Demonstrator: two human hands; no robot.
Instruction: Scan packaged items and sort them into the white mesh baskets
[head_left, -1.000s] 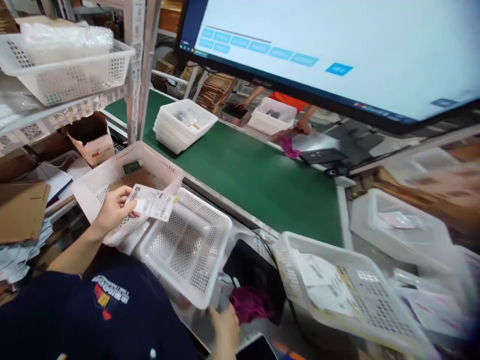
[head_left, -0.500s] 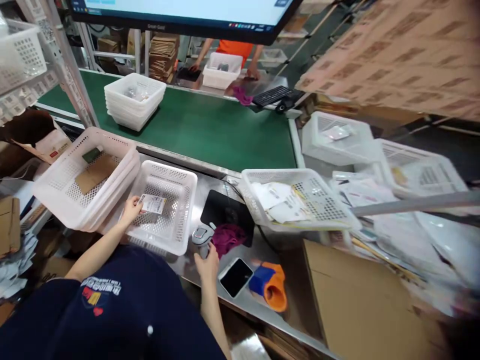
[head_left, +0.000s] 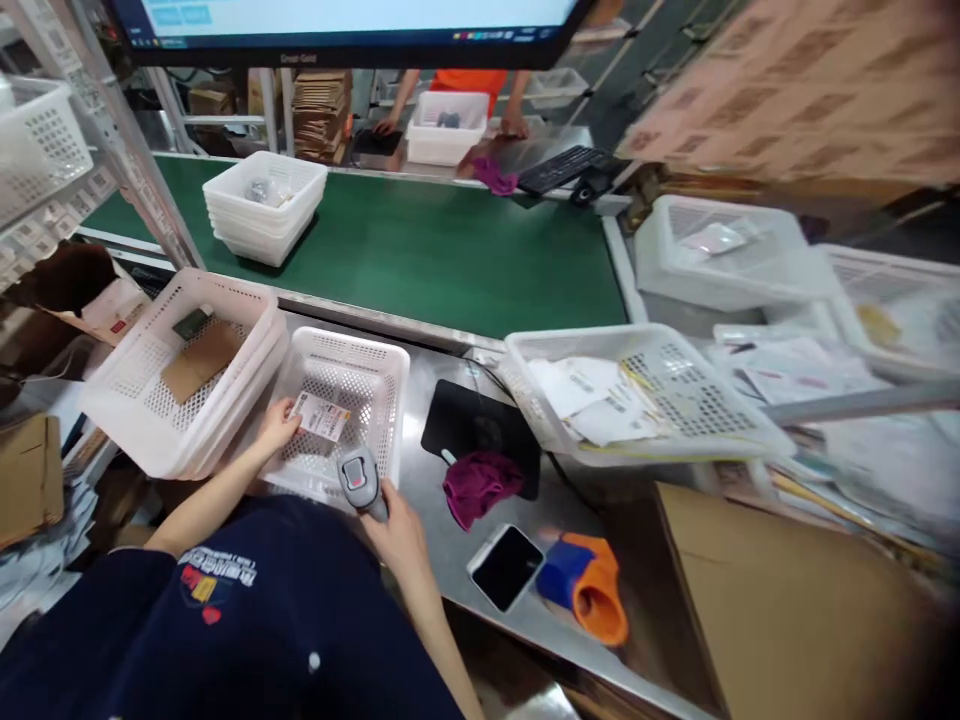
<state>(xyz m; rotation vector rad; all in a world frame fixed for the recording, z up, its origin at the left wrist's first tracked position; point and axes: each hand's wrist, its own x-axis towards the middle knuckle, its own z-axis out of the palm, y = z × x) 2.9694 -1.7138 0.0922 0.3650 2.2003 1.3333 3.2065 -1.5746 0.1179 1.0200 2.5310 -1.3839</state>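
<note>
My left hand pinches the left edge of a small packet with a white printed label, over a white perforated basket. Gripped by its handle in my right hand is a grey barcode scanner. The scanner's head hangs over the basket's near right corner, angled toward the label. To the right of that hand lie a crumpled purple cloth, a black pad and a smartphone.
Stacked baskets stand left, the top one holding a brown packet. A green conveyor belt runs behind, carrying stacked white trays. Right are a basket of papers, an orange-and-blue tape dispenser and cardboard. A co-worker stands across the belt.
My right hand has brought the scanner left, from beside the purple cloth to over the basket's near corner. The left hand still holds the labelled packet. The whole view has shifted slightly.
</note>
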